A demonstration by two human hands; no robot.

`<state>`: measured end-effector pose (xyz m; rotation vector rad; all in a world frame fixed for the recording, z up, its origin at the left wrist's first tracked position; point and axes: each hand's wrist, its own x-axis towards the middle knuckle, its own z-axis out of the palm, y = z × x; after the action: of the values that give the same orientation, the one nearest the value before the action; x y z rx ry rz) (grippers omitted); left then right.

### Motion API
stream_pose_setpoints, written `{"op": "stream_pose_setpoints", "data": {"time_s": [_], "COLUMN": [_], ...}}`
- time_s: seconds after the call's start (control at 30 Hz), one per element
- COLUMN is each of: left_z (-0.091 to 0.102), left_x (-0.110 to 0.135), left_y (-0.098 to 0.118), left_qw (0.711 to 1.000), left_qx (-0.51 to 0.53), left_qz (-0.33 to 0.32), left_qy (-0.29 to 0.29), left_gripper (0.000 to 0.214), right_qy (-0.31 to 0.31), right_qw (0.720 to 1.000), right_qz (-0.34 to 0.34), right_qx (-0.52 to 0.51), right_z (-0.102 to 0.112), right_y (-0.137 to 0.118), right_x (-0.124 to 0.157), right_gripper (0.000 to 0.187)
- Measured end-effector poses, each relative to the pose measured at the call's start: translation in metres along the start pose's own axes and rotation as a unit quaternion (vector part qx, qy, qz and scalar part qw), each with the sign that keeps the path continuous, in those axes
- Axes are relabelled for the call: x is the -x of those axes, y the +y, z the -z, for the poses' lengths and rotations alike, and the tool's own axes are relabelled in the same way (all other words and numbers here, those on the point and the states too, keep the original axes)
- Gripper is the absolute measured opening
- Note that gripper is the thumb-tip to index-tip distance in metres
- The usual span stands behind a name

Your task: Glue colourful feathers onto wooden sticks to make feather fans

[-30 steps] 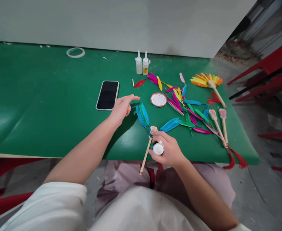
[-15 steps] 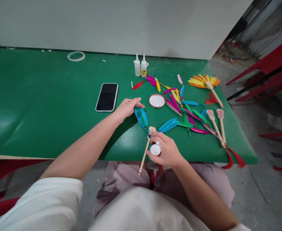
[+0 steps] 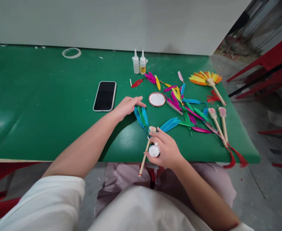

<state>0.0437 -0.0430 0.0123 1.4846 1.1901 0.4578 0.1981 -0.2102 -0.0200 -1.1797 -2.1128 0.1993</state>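
Centre frame, near the lower edge of the green surface [image 3: 47, 112]: my left hand [image 3: 127, 106] lies flat and open, fingers stretched onto the tips of the blue and green feathers [image 3: 141, 116]. Those feathers fan up and left from the head of a wooden stick [image 3: 144, 157], whose tail hangs off the surface's near edge toward the lap.

My right hand [image 3: 166, 150] is curled around a small white container [image 3: 153, 150], forefinger reaching up beside the stick's head. I can't tell whether it touches.

My read: this is the seating step, feathers being pressed and lined up where they meet the stick. The next move calls for a steady hold at the head while the spread is set, and light pressure at the tips so nothing skews.

Right of centre lie the loose feathers [image 3: 184, 106] and a round white disc [image 3: 157, 99]. A finished fan [image 3: 207, 79] sits upper right, two glue bottles [image 3: 139, 65] sit at the top, and a phone [image 3: 104, 95] is left of my hand.
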Motion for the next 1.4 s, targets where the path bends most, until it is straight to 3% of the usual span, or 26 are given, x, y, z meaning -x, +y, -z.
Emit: {"op": "stream_pose_setpoints", "data": {"time_s": [0.33,0.6,0.87,1.4], "left_z": [0.0037,0.0043,0.0042,0.0031], "left_x": [-0.0005,-0.0044,-0.0035,-0.0032], "left_y": [-0.0024,-0.0068,-0.0067,-0.0067], "left_qw": [0.999,0.999,0.999,0.999], "left_qx": [0.002,0.007,0.012,0.013], "left_qz": [-0.017,-0.014,-0.011,-0.014], "left_qy": [-0.042,-0.043,-0.042,-0.043], "left_gripper": [0.051,0.052,0.053,0.053], "right_qy": [-0.01,-0.006,0.081,0.018], "right_qw": [0.999,1.0,0.996,1.0], "right_qz": [-0.028,-0.027,-0.007,0.017], "right_qx": [0.025,0.002,-0.021,-0.013], "right_z": [-0.0019,-0.0037,0.0029,-0.0006], "right_y": [-0.0037,-0.0011,0.001,0.0], "right_x": [-0.003,-0.0011,0.0052,0.0019], "right_gripper": [0.021,0.02,0.023,0.023]}}
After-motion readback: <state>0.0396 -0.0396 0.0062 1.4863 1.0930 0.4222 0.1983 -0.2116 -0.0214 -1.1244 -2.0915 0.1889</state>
